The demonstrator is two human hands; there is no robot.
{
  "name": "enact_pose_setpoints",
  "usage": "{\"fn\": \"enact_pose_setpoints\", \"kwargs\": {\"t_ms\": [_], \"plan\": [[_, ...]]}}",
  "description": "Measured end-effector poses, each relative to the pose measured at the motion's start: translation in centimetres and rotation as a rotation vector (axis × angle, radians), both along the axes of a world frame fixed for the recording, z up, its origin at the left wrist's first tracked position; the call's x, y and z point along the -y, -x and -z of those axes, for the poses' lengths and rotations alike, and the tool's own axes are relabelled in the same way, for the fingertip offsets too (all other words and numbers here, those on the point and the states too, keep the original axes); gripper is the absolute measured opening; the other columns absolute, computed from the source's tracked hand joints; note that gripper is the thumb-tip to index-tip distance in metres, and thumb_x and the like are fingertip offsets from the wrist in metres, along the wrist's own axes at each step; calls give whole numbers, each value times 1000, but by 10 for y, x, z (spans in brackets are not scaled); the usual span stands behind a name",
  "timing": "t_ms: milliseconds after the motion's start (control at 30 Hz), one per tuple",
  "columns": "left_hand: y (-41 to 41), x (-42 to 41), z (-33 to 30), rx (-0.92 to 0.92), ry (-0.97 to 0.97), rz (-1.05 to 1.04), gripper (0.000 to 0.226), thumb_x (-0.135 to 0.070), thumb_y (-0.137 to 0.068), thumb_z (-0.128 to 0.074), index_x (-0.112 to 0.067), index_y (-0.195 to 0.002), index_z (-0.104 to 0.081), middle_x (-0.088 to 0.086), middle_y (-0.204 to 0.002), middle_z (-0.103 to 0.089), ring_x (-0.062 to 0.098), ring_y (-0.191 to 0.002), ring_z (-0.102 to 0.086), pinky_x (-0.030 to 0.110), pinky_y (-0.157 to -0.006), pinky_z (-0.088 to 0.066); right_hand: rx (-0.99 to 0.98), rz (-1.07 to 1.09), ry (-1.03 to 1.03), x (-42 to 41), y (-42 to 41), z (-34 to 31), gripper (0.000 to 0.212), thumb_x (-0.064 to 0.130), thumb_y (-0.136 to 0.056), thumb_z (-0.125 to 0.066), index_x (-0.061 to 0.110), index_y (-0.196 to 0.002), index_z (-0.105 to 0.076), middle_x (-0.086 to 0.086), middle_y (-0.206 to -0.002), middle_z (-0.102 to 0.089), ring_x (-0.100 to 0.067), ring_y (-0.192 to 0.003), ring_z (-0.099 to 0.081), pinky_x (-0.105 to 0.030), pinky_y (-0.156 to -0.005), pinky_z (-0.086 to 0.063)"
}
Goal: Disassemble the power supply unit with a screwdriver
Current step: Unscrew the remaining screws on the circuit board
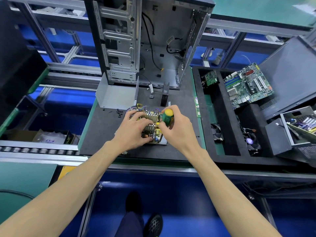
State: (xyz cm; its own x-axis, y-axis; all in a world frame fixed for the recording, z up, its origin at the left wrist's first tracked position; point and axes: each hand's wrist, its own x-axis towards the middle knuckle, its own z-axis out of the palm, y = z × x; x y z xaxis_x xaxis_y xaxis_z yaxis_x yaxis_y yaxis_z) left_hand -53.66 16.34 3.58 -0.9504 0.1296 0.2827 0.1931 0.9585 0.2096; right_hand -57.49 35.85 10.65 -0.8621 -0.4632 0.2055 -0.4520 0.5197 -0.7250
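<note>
I see the board (151, 124) lying in front of the case (145, 40), my left hand (136, 130) pressing it down, my right hand (174, 127) gripping the screwdriver (167, 117) upright over it. If the tip cams out, it could gouge components or scatter screws (118, 112) left of the board.

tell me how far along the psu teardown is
Done: the grey metal cover sits off behind, loose black screws beside it. In hand: the left hand steadies the exposed circuit board; the right hand holds the green-and-yellow screwdriver upright on it. Left: freeing the board.
</note>
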Motion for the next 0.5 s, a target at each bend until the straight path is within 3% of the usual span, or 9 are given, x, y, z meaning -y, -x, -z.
{"fn": "enact_pose_setpoints", "kwargs": {"t_ms": [500], "plan": [[0, 1, 0, 3, -5, 2, 54, -49, -73, -77, -23, -119, -68, -4, -113, -72, 20, -131, -49, 44, -117, -21, 45, 10, 107, 1, 0, 11, 27, 31, -82, -55, 29, -108, -49, 11, -70, -59, -13, -59, -53, -29, -56, -46]]}}
